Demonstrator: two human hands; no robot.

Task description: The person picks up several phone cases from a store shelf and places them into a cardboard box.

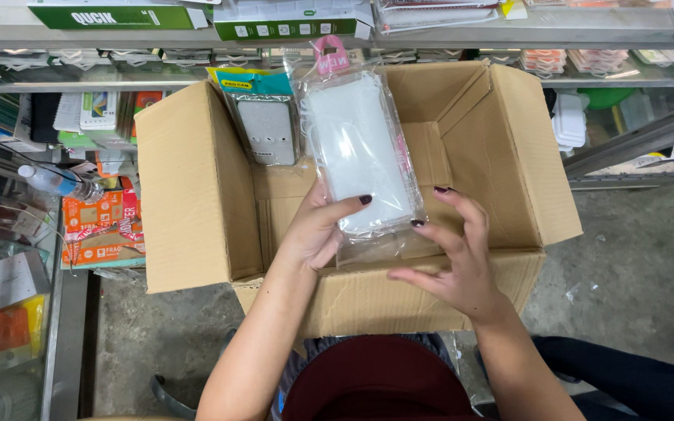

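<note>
Clear plastic sleeve with white phone case (360, 152), pink hang tab. Second packet, grey glittery case with teal and yellow header card (263, 117). Plain brown cardboard box (196, 195). Dark maroon nails on left hand (317, 230) and right hand (458, 261). Orange packets (103, 226) on the side shelf. Grey concrete floor (649, 265).
</note>
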